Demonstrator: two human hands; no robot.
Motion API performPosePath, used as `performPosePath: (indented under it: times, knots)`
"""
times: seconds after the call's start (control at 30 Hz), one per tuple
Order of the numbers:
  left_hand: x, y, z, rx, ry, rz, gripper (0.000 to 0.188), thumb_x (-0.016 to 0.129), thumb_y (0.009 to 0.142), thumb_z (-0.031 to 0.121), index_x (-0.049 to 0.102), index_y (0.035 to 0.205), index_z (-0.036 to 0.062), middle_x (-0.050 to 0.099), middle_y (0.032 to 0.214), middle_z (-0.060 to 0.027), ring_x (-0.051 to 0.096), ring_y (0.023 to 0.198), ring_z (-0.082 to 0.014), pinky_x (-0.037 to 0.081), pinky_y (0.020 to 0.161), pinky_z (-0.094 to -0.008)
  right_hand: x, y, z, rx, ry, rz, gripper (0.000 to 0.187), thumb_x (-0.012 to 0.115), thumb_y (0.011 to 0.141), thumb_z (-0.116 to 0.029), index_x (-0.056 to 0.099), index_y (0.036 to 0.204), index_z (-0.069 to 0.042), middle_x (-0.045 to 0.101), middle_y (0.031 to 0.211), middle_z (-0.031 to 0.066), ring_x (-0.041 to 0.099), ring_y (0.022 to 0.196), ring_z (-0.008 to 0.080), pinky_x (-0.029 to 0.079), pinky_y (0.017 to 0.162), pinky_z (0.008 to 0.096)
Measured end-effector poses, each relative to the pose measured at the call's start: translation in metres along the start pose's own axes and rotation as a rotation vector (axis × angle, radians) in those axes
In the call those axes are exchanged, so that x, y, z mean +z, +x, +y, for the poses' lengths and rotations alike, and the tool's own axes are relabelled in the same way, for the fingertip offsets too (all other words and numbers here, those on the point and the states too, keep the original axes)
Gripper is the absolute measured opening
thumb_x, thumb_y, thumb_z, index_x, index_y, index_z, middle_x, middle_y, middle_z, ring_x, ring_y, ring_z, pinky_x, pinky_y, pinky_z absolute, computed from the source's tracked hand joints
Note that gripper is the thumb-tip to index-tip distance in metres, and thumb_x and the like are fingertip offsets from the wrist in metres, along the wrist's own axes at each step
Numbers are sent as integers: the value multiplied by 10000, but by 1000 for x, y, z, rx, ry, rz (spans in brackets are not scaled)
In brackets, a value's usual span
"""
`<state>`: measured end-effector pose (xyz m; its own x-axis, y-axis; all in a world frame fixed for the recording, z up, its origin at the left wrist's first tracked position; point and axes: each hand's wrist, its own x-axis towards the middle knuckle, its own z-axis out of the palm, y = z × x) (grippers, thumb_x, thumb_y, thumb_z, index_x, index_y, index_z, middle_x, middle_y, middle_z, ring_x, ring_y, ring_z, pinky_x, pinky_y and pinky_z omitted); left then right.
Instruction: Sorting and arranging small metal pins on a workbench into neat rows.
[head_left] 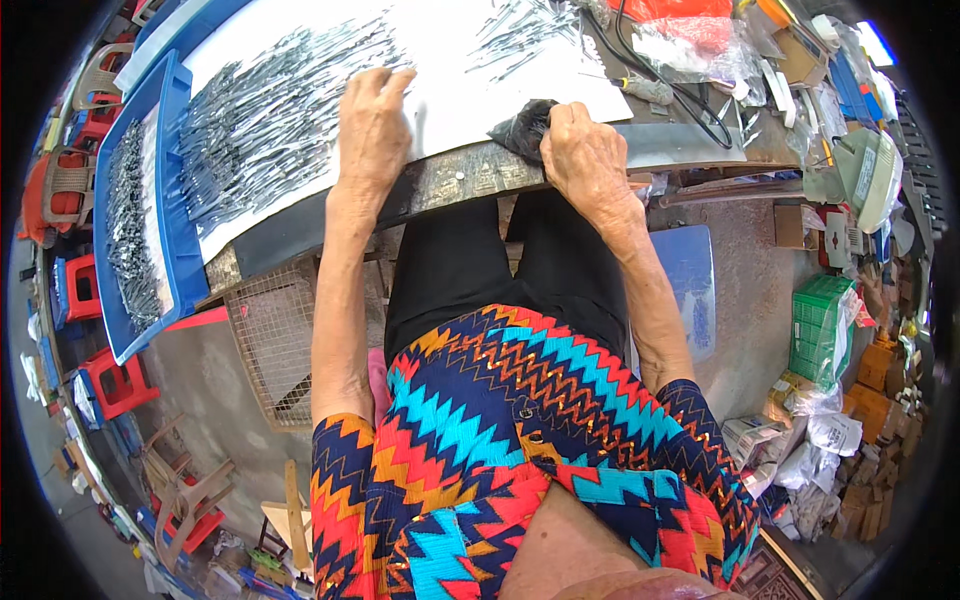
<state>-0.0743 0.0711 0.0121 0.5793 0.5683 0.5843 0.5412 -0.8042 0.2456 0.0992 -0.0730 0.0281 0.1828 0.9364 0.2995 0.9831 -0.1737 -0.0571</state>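
A white sheet (440,110) covers the worktable top, with many thin dark metal-looking strips (270,110) strewn over its left part and a looser group of strips (515,40) farther right. My left hand (375,130) is over the sheet beside the larger spread, its fingers bent and drawn together; whatever they may hold is too small to make out. At the table's near edge my right hand (585,155) grips a crumpled black plastic bag (522,132). What is inside the bag is hidden.
A blue tray (180,200) holding many similar small pieces stands at the left table end. Black cables (660,70), clear plastic bags and tools lie at the right. Below are a wire mesh panel (285,340), red stools (118,385) and a green crate (822,325).
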Motion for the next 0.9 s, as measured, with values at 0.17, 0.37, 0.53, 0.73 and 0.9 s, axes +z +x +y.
performPosePath:
  times: [0.17,0.37,0.53,0.73,0.9]
  knots:
    - [33,31,38,-13,-233,-144,237,535,739,2,594,963,53,570,909,-157,541,867,-307,443,761,-374,3,-2,4,21,126,73,171,582,717,-117,493,776,16,540,769,166,604,647,325,495,560,383]
    - [73,50,54,53,-142,-165,228,567,715,47,581,943,50,581,872,-154,549,849,-332,441,732,-414,-3,-4,11,158,496,166,165,544,736,-117,504,763,40,573,720,212,581,643,352,456,555,405]
    - [73,48,58,47,-76,-144,200,558,687,1,556,886,10,593,830,-168,574,803,-326,471,708,-407,-4,-7,18,393,938,40,145,554,747,-69,538,803,64,570,584,123,575,543,173,436,493,304]
    - [54,32,51,-175,-381,-85,310,565,751,55,583,1060,37,609,808,-129,585,690,-246,466,661,-346,-10,-11,24,523,1402,-21,100,574,761,-20,561,845,32,572,623,32,523,535,61,404,461,174]
    - [14,16,54,-504,-1229,-266,250,530,786,16,577,1028,-26,596,727,-88,575,624,-131,479,569,-232,-9,-11,22,505,1597,30,141,582,756,-1,563,893,21,567,647,35,496,508,56,382,443,163]
